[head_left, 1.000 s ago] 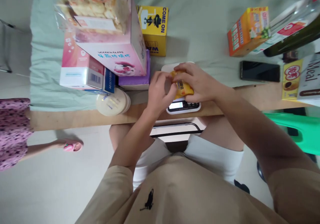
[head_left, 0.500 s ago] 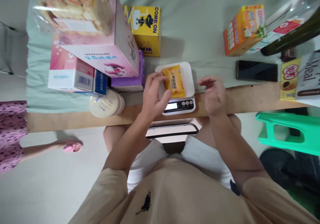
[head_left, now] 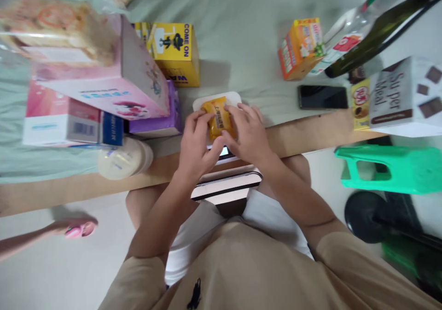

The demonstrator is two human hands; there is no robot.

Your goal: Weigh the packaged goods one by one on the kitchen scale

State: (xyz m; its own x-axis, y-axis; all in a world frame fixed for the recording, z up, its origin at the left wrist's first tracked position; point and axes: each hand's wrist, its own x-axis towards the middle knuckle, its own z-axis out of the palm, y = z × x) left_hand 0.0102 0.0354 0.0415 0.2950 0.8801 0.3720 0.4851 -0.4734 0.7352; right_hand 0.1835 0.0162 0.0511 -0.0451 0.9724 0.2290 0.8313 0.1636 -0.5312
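A wrapped bar of soap (head_left: 218,117) in a yellow packet with dark characters lies on the white platform of a kitchen scale (head_left: 235,97). My left hand (head_left: 197,144) grips its left side, fingers curled at the upper edge and thumb by the lower corner. On the opposite side, my right hand (head_left: 249,132) has its fingertips and thumb on the packet's right edge. Part of the scale's lit display (head_left: 224,151) shows between my hands; its buttons are hidden under my right hand.
Left stand stacked pink boxes (head_left: 138,70), a bagged bread (head_left: 69,29), a lidded tub (head_left: 119,160) and a yellow box (head_left: 176,47). Right are an orange box (head_left: 300,47), bottles (head_left: 376,47), a phone (head_left: 322,97) and a Super Meal box (head_left: 397,98). A green stool (head_left: 407,167) stands below; another person's foot (head_left: 81,228) shows.
My right hand has moved left from beside the scale onto the soap. My left hand stays at the soap's left side. The view has shifted, showing more on the right.
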